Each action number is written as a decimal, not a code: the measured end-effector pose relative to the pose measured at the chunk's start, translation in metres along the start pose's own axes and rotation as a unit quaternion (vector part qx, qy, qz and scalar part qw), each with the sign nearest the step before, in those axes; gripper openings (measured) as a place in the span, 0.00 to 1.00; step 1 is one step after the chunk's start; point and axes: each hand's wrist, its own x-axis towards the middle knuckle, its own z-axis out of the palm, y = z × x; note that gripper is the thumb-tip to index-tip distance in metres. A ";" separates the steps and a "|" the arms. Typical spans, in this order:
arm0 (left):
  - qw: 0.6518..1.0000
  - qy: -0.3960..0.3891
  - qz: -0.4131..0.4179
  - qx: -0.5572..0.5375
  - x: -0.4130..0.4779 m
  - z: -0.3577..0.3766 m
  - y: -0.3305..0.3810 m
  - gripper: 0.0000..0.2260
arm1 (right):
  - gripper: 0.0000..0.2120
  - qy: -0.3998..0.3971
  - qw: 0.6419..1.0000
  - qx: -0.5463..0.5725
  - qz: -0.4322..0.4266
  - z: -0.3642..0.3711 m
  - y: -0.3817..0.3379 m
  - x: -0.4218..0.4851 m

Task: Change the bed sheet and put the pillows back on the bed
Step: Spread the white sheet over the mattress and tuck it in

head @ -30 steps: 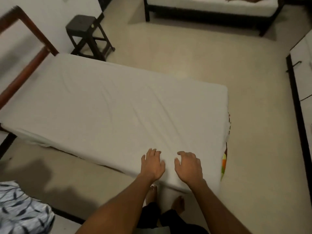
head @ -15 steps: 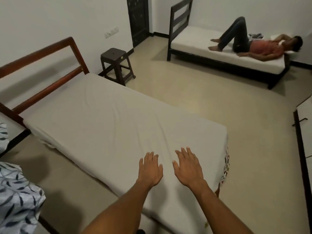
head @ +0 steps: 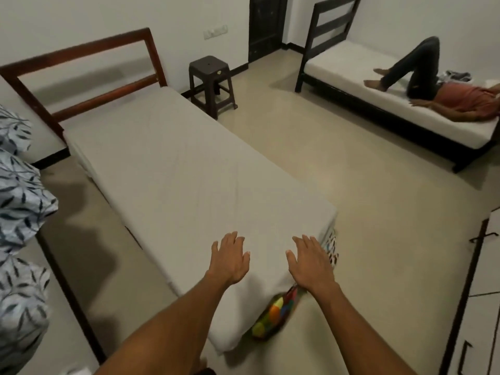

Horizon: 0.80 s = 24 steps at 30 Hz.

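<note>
A: Hands?
B: Left hand (head: 230, 259) and right hand (head: 311, 262) are both flat, fingers straight and slightly spread, gripping nothing. Palms down over the foot end of the bed. Pressing the cloth or just above it, can't tell.
A: Why there?
B: Looks like smoothing. The white sheet (head: 176, 171) covers the whole top up to the wooden headboard (head: 81, 51), with only faint creases. The hands sit a little apart, so likely set to sweep outward.
A: Sheet done?
B: Probably not. At the near corner a colourful mattress cover (head: 274, 312) shows under the sheet edge, just below the right hand. That corner likely needs tucking.
A: Pillows?
B: Leaf-print pillows (head: 19, 201) are piled at the left edge of view, off the bed, across a strip of floor. Probably parked there to keep the top free. Not yet back.
A: Anything else?
B: Dark stool (head: 209, 66) near the headboard end. A second bed (head: 338, 69) across the room with a person (head: 460, 101) lying on it, uninvolved.
A: Next?
B: Likely tuck the corner, then fetch the pillows
</note>
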 end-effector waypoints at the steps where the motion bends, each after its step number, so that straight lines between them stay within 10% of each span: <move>1: 1.000 0.002 -0.005 0.001 0.001 0.002 0.014 0.24 | 0.29 0.004 1.000 -0.001 -0.002 -0.007 0.015 0.000; 24: 0.979 -0.040 -0.182 -0.087 0.196 0.083 0.209 0.25 | 0.27 -0.078 0.987 -0.086 -0.107 -0.109 0.268 0.223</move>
